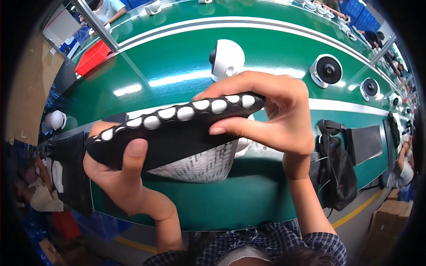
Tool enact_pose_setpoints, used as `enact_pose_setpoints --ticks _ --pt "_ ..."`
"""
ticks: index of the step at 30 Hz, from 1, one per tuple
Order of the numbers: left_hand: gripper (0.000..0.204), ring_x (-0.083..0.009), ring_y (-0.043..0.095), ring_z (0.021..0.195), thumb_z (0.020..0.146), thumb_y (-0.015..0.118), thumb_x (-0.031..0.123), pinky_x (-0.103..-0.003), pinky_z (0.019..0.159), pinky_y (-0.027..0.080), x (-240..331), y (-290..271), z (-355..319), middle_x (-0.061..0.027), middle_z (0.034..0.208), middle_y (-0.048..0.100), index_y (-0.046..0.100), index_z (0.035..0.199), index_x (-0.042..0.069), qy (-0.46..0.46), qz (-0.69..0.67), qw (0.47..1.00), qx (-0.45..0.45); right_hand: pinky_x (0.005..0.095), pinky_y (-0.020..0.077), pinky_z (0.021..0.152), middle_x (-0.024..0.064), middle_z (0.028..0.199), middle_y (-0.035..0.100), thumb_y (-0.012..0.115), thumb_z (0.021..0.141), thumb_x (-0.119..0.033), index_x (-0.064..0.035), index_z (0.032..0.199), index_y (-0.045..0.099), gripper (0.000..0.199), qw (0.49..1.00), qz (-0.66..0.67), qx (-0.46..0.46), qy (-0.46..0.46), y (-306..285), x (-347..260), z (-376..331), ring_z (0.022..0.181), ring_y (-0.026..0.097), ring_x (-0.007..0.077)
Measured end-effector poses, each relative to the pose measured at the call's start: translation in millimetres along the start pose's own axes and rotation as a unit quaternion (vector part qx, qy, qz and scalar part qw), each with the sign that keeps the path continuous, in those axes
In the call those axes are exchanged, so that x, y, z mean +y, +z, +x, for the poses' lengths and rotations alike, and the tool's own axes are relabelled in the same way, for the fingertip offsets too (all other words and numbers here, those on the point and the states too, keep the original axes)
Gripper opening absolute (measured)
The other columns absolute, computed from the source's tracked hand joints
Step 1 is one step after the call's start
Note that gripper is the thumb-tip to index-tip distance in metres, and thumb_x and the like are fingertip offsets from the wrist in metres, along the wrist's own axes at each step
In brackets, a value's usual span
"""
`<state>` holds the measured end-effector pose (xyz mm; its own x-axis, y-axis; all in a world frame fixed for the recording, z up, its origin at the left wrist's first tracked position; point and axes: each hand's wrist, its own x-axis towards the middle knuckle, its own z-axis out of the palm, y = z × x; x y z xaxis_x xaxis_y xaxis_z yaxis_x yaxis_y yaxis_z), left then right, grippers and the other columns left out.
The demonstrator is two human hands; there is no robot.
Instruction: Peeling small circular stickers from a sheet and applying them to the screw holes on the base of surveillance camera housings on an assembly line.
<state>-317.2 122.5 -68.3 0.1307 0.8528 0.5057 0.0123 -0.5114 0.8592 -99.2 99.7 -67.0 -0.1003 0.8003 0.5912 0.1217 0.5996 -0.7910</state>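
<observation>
- Green conveyor belt (177,66), curving across the view, 9 to 3 o'clock.
- Black shoe upper (173,133) with white oval studs, held at frame centre above the belt, tilted up toward 2 o'clock.
- Right hand (270,115): fingers curled over the toe end, thumb pressed beneath.
- Left hand (117,170): clamped round the heel end, thumb on its face.
- White dome camera (227,58) at 12 o'clock; black bag (337,173) at 4 o'clock.

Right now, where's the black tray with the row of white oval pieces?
In the head view, the black tray with white oval pieces sits at centre, held at its ends by the left hand and right hand, above the green conveyor belt.
</observation>
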Motion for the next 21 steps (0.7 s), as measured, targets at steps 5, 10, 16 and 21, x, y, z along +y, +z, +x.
enact_pose_setpoints --ticks 5,10,16,21 --pt "0.059 -0.0137 0.056 0.093 0.067 0.073 -0.001 -0.024 0.081 0.044 -4.7 10.4 6.3 -0.0105 0.097 0.060 0.045 0.118 -0.005 -0.074 -0.004 0.989 -0.124 0.0220 0.0488 0.066 0.0114 0.080 0.068 0.073 0.064 0.003 0.0039 0.085 0.068 0.022 0.997 0.021 0.010 0.077 -14.6 6.0 -4.7 0.072 0.064 0.0134" --pt "0.036 -0.0105 0.057 0.078 0.065 0.075 0.002 -0.021 0.073 0.044 -15.0 23.0 8.2 -0.0066 0.085 0.062 0.059 0.097 -0.003 0.026 0.008 0.999 -0.047 0.0200 0.0476 0.062 0.0097 0.075 0.067 0.073 0.068 0.002 0.0043 0.084 0.068 0.017 0.991 0.040 0.002 0.129 -24.0 10.8 -5.1 0.069 0.063 0.0111" --pt "0.024 -0.0060 0.051 0.064 0.065 0.077 0.006 -0.018 0.061 0.039 -19.1 30.0 -2.6 -0.0020 0.072 0.059 0.061 0.083 -0.002 -0.036 0.004 0.999 0.023 0.0174 0.0425 0.053 0.0063 0.069 0.066 0.073 0.070 -0.002 0.0031 0.083 0.069 0.014 0.982 0.042 -0.018 0.185 -29.9 14.4 -2.4 0.061 0.059 0.0069" --pt "0.022 -0.0038 0.043 0.059 0.066 0.078 0.010 -0.017 0.055 0.030 -21.6 40.0 0.1 0.0020 0.065 0.053 0.059 0.071 0.000 -0.026 0.022 0.996 0.084 0.0170 0.0416 0.054 0.0035 0.066 0.063 0.073 0.074 -0.007 0.0036 0.079 0.068 0.013 0.980 0.074 0.002 0.184 -29.0 24.6 2.2 0.063 0.057 0.0057"
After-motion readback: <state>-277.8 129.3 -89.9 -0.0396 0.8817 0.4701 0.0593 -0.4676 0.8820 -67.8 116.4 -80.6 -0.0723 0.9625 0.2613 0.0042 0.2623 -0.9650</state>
